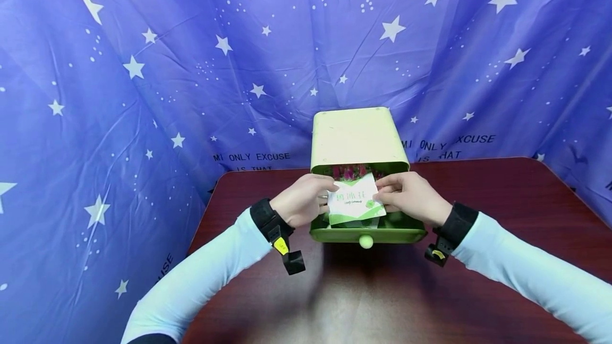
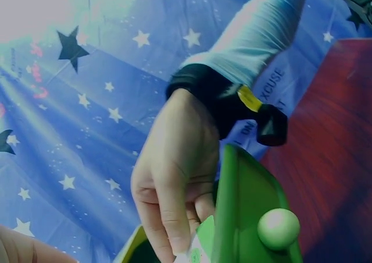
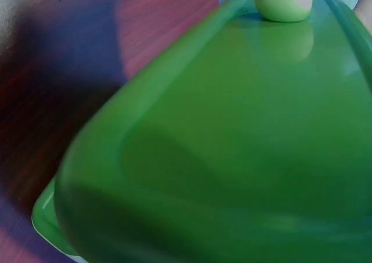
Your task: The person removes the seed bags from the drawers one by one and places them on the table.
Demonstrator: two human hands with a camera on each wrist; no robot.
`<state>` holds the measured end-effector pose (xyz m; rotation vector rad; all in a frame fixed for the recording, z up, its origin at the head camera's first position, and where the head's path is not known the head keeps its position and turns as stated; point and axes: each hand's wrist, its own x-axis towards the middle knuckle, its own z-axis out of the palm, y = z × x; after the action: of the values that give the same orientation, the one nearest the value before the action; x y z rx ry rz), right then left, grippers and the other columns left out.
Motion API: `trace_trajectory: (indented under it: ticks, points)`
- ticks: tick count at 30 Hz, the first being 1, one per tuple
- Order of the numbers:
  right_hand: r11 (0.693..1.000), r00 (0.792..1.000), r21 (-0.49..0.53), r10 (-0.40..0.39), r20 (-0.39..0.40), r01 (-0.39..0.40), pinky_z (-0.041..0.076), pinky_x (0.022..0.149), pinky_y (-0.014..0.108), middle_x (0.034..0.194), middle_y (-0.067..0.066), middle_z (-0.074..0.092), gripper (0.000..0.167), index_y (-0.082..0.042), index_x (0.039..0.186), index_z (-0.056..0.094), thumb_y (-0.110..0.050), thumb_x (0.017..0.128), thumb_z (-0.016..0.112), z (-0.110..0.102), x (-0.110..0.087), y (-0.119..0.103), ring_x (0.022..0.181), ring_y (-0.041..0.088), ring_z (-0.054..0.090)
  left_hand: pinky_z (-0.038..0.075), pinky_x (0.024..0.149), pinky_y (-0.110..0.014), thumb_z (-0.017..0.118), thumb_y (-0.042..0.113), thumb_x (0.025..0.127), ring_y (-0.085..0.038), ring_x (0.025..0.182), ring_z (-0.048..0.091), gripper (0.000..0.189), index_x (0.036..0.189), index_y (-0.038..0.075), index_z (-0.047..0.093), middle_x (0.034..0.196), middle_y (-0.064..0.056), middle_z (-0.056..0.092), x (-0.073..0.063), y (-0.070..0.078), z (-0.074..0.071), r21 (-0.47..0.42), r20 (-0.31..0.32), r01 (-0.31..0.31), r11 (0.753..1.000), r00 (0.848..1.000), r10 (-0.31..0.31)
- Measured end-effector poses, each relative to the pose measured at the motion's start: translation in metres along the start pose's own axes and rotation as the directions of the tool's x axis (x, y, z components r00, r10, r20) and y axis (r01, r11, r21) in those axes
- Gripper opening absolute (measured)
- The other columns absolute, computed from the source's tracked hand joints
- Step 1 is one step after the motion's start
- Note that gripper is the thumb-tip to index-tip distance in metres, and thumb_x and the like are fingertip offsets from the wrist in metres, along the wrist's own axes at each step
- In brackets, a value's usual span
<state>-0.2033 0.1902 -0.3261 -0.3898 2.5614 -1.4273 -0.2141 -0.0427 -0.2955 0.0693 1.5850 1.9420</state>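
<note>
A white and green printed packet lies tilted at the mouth of a light green bread bin. My left hand pinches its left edge, thumb on top. At the right edge, my right hand grips it between thumb and fingers. The bin's front door, with a round knob, is swung down toward me. In the left wrist view my left hand reaches behind the door to the packet. The door's outside fills the right wrist view, hiding the right hand.
Behind the packet, pink-red items show inside the bin. The bin stands on a dark red wooden table, near its back edge. A blue curtain with white stars hangs behind and to the left.
</note>
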Motion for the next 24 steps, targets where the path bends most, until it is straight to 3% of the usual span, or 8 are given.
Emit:
trace_trajectory:
  ticks: [4, 7, 9, 12, 14, 17, 19, 24]
  points:
    - [0.999, 1.000, 0.047, 0.001, -0.013, 0.000, 0.055, 0.070, 0.035, 0.102, 0.022, 0.065, 0.048, 0.011, 0.124, 0.051, -0.018, 0.088, 0.064, -0.002, -0.003, 0.000, 0.081, 0.023, 0.067, 0.015, 0.111, -0.043, 0.042, 0.001, 0.093, -0.034, 0.139, 0.007, 0.062, 0.145, -0.004, 0.009, 0.151, -0.021, 0.008, -0.007, 0.004, -0.004, -0.011, 0.004, -0.001, 1.000, 1.000, 0.001]
    - [0.996, 1.000, 0.090, 0.021, -0.012, -0.020, 0.055, 0.071, 0.035, 0.102, 0.022, 0.065, 0.048, 0.012, 0.124, 0.051, -0.017, 0.088, 0.064, -0.004, -0.006, -0.002, 0.080, 0.022, 0.067, 0.018, 0.110, -0.043, 0.043, 0.001, 0.093, -0.034, 0.137, 0.014, 0.056, 0.141, -0.006, 0.016, 0.148, -0.023, 0.015, -0.012, 0.006, -0.007, -0.024, 0.006, -0.012, 1.000, 1.000, 0.013]
    - [0.991, 0.999, 0.124, 0.040, -0.002, -0.039, 0.055, 0.073, 0.035, 0.102, 0.022, 0.065, 0.049, 0.012, 0.124, 0.050, -0.017, 0.087, 0.064, -0.006, -0.008, -0.003, 0.081, 0.022, 0.067, 0.023, 0.107, -0.040, 0.042, 0.000, 0.093, -0.030, 0.130, 0.026, 0.034, 0.125, -0.006, 0.035, 0.135, -0.019, 0.032, -0.013, 0.006, -0.009, -0.036, 0.010, -0.020, 0.999, 1.000, 0.020]
    - [0.983, 0.998, 0.175, 0.053, 0.022, -0.056, 0.054, 0.076, 0.035, 0.106, 0.022, 0.064, 0.052, 0.012, 0.126, 0.048, -0.019, 0.088, 0.064, -0.008, -0.012, -0.005, 0.084, 0.020, 0.067, 0.029, 0.102, -0.038, 0.041, 0.000, 0.094, -0.026, 0.115, 0.036, 0.004, 0.097, 0.001, 0.043, 0.113, -0.013, 0.042, -0.016, 0.006, -0.013, -0.057, 0.030, -0.041, 0.998, 0.999, 0.042]
    - [0.975, 0.997, 0.213, 0.060, 0.041, -0.067, 0.053, 0.078, 0.035, 0.111, 0.022, 0.062, 0.053, 0.012, 0.127, 0.047, -0.020, 0.088, 0.064, -0.009, -0.015, -0.006, 0.088, 0.017, 0.066, 0.032, 0.098, -0.036, 0.041, 0.000, 0.094, -0.024, 0.109, 0.039, 0.009, 0.086, 0.005, 0.041, 0.110, -0.013, 0.045, -0.019, 0.005, -0.015, -0.076, 0.036, -0.047, 0.996, 0.998, 0.050]
    - [0.963, 0.996, 0.255, 0.069, 0.062, -0.083, 0.053, 0.080, 0.033, 0.118, 0.022, 0.058, 0.054, 0.010, 0.128, 0.048, -0.022, 0.088, 0.064, -0.010, -0.020, -0.007, 0.093, 0.013, 0.064, 0.039, 0.093, -0.033, 0.044, 0.001, 0.094, -0.024, 0.109, 0.046, 0.005, 0.097, 0.000, 0.048, 0.120, -0.018, 0.048, -0.023, 0.002, -0.019, -0.104, 0.021, -0.065, 0.992, 0.997, 0.068]
    - [0.957, 0.995, 0.276, 0.071, 0.071, -0.088, 0.052, 0.080, 0.032, 0.122, 0.022, 0.055, 0.053, 0.009, 0.128, 0.048, -0.022, 0.088, 0.064, -0.011, -0.023, -0.008, 0.095, 0.012, 0.062, 0.043, 0.086, -0.028, 0.045, 0.001, 0.094, -0.022, 0.101, 0.051, 0.017, 0.110, -0.006, 0.049, 0.118, -0.019, 0.051, -0.025, -0.002, -0.021, -0.121, 0.006, -0.077, 0.990, 0.997, 0.079]
    - [0.957, 0.998, 0.282, 0.054, 0.032, -0.061, 0.053, 0.079, 0.034, 0.118, 0.018, 0.058, 0.051, 0.005, 0.126, 0.051, -0.025, 0.087, 0.065, -0.007, -0.032, -0.016, 0.095, 0.012, 0.061, 0.046, 0.074, -0.022, 0.042, -0.004, 0.095, -0.017, 0.085, 0.054, 0.040, 0.134, -0.012, 0.034, 0.116, -0.017, 0.051, -0.028, -0.010, -0.027, -0.153, 0.026, -0.114, 0.982, 0.993, 0.119]
